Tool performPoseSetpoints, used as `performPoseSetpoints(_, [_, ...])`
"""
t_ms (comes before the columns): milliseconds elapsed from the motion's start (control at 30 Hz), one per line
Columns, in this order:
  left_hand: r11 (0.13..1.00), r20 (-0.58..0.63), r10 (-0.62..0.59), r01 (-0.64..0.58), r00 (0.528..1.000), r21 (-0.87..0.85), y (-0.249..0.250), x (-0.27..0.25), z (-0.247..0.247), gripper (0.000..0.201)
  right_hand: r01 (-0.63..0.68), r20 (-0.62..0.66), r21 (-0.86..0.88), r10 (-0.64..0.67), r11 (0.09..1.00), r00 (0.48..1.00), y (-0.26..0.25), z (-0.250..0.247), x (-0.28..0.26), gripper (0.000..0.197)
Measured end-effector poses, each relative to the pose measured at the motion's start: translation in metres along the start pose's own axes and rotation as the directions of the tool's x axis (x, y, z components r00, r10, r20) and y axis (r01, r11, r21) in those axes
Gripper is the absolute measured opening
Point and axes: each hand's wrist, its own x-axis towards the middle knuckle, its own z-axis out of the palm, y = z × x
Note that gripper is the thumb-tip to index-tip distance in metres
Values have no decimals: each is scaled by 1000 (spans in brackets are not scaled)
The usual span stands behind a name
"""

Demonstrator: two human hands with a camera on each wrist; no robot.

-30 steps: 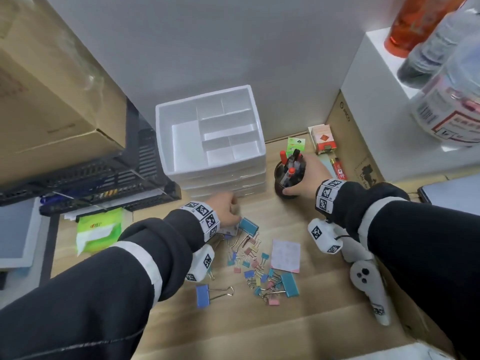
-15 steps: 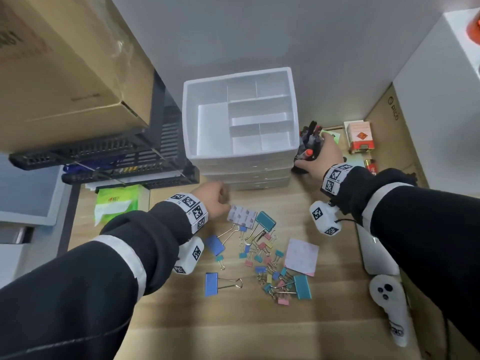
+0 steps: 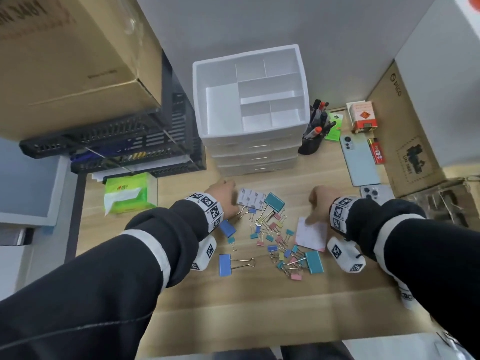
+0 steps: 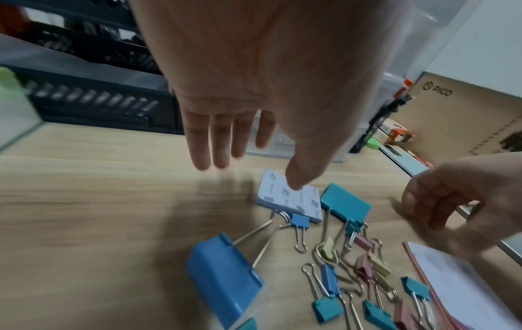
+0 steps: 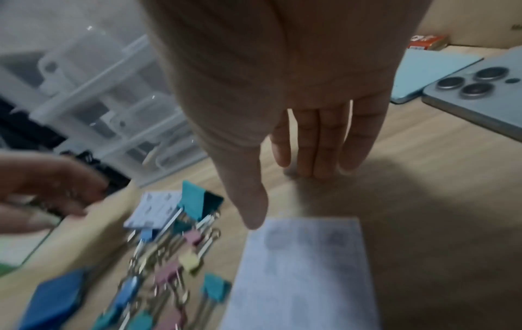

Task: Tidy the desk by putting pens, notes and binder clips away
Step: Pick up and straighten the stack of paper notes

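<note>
Several coloured binder clips (image 3: 275, 235) lie scattered on the wooden desk. My left hand (image 3: 231, 197) hovers at their far left with straight fingers, its thumb just over a white printed note pad (image 4: 291, 201). My right hand (image 3: 315, 211) is also flat, with its thumb tip at the far edge of a pink-edged note pad (image 5: 305, 268). Neither hand holds anything. A large blue clip (image 3: 225, 265) lies nearest me, and a large teal one (image 3: 274, 201) sits beside the printed pad. A black pen holder (image 3: 313, 141) full of pens stands right of the white drawer organizer (image 3: 254, 157).
Two phones (image 3: 359, 162) (image 3: 375, 193) lie face down at the right, beside a red lighter (image 3: 375, 151) and a red box (image 3: 362, 119). A cardboard box (image 3: 405, 141) flanks the right side. Black trays (image 3: 117, 144) and a green tissue pack (image 3: 126, 192) sit at the left.
My right hand has let go of the pen holder and come back toward me, down to the pink note pad. My left hand stays by the printed pad.
</note>
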Motion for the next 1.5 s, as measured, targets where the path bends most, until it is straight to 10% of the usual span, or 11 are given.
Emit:
performPoseSetpoints(167, [994, -83, 103, -101, 991, 33, 17, 19, 20, 47, 80, -38, -192, -89, 978, 995, 8, 34, -18, 93])
performPoseSetpoints(467, [977, -94, 179, -165, 979, 135, 20, 36, 43, 58, 56, -168, -282, -106, 958, 980, 18, 62, -19, 86])
performPoseSetpoints(967, [988, -45, 64, -57, 997, 144, 14, 37, 46, 54, 75, -85, -52, -79, 996, 993, 21, 56, -25, 30])
performPoseSetpoints(1133, [997, 26, 78, -78, 997, 9, 13, 24, 34, 12, 158, -99, 50, -152, 986, 983, 16, 40, -29, 44])
performPoseSetpoints(1500, [858, 54, 87, -47, 995, -512, 10, -34, -24, 14, 438, -90, 370, -438, 820, 895, -53, -13, -57, 66])
